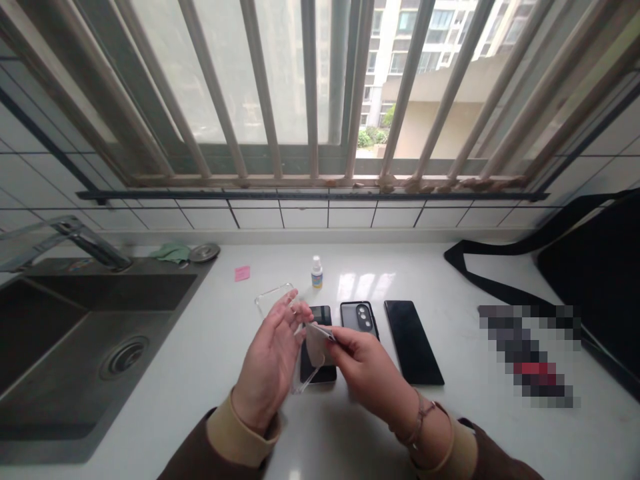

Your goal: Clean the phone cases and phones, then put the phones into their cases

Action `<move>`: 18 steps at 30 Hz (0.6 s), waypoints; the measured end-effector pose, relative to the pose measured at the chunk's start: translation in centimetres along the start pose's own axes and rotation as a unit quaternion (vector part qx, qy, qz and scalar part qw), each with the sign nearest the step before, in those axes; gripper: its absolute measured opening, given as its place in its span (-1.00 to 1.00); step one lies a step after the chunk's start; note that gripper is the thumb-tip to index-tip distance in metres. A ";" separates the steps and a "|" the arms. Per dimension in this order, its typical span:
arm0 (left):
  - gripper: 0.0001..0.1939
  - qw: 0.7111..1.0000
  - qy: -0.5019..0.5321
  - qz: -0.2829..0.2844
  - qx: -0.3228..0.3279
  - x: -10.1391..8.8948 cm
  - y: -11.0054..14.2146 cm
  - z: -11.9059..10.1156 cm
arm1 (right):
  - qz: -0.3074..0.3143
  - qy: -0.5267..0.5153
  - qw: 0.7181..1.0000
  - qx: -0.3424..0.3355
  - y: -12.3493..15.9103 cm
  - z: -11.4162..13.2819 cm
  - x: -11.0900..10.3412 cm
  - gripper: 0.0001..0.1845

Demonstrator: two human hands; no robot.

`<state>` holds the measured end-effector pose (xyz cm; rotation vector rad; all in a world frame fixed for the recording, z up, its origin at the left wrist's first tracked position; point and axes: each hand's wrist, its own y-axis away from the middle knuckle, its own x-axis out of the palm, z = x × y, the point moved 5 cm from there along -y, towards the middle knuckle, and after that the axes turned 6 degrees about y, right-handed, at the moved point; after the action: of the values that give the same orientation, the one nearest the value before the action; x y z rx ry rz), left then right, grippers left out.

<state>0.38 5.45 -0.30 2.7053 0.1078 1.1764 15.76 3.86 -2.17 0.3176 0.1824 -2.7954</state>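
My right hand (357, 357) pinches the edge of a thin, greyish, see-through sheet (316, 343) between thumb and fingers. Palm turned to the right, my left hand (273, 350) has its fingers stretched upward and apart, the tips close to the sheet's top end. Whether they touch it I cannot tell. A clear phone case (274, 292) shows partly behind and below the left hand, its near end overlapping a dark phone (317, 377). Just right of that phone lies a black phone case (353, 313) with a camera cut-out, partly hidden by the right hand.
A large black phone (414, 343) lies to the right. Behind the hands stand a small white bottle (317, 275) and a pink paper note (242, 273). A steel sink (150, 293) with a tap is at the left; a black bag strap (480, 277) lies at the right.
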 end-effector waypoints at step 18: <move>-0.37 0.832 -0.293 0.161 0.444 0.5 2.8 -1.2 | 0.075 -0.362 0.908 0.198 0.6 -0.9 2.7 -0.50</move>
<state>-0.16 2.97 1.39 3.9082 0.1356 0.2600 13.61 2.61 -3.71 -0.5984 -0.5583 -2.5697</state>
